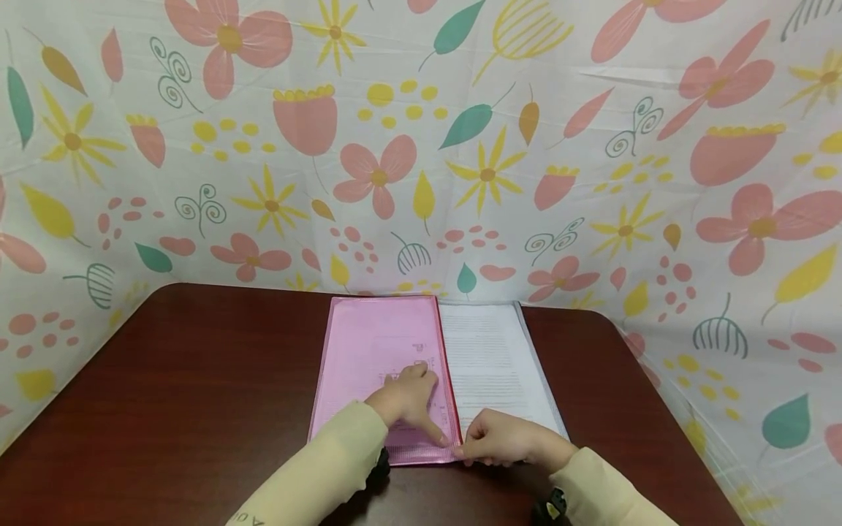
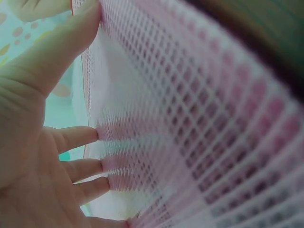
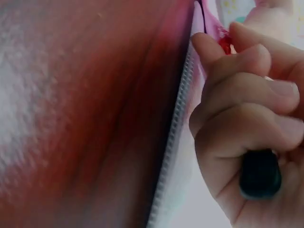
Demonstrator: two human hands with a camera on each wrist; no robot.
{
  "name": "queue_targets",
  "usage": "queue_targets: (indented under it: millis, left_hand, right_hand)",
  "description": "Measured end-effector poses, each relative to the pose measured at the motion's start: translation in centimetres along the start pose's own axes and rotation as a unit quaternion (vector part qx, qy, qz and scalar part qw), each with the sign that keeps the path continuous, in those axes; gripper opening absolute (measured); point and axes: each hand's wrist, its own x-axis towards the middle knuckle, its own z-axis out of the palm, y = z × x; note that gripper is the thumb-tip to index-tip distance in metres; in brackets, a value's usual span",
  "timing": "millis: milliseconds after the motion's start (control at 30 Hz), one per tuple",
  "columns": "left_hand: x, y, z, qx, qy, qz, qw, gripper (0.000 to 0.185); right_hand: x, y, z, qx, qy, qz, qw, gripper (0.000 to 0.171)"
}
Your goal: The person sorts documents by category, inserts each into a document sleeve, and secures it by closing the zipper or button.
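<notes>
A pink mesh document pouch (image 1: 368, 351) lies flat on the table, with a red zip strip (image 1: 449, 372) along its right edge and printed paper showing through. My left hand (image 1: 414, 398) rests on its lower right part, fingers spread and thumb toward the bottom corner; in the left wrist view the fingertips (image 2: 102, 166) press on the mesh. With thumb and forefinger, my right hand (image 1: 506, 438) pinches the pouch's lower right corner at the red zip end (image 3: 225, 45). Its other fingers are curled. The pinched part is mostly hidden by the fingers.
A clear, grey-edged document pouch (image 1: 493, 351) with printed sheets lies to the right, partly under the pink one. Both lie on a dark brown table (image 1: 197, 380) with rounded back corners. A flower-patterned cloth (image 1: 421, 146) hangs behind the table and along its sides.
</notes>
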Motion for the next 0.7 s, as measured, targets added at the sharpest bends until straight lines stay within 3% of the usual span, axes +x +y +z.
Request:
queue_targets:
  millis: [200, 333, 467, 700]
  left_hand:
    - [-0.1, 0.3, 0.0, 0.029, -0.001, 0.001, 0.9996, 0.111]
    - [-0.2, 0.5, -0.1, 0.032, -0.001, -0.002, 0.9995, 0.111]
    - [-0.2, 0.7, -0.1, 0.04, 0.002, -0.002, 0.9992, 0.111]
    - [-0.2, 0.7, -0.1, 0.049, 0.003, -0.002, 0.9988, 0.113]
  right_hand:
    - [-0.5, 0.3, -0.5, -0.007, 0.003, -0.012, 1.0, 0.029]
    - [-0.5, 0.8, -0.3, 0.058, 0.016, -0.01, 0.998, 0.024]
    - [-0.4, 1.3, 0.0, 0.141, 0.041, 0.002, 0.989, 0.021]
    - [-0.3, 1.8, 0.8, 0.207, 0.094, 0.002, 0.974, 0.018]
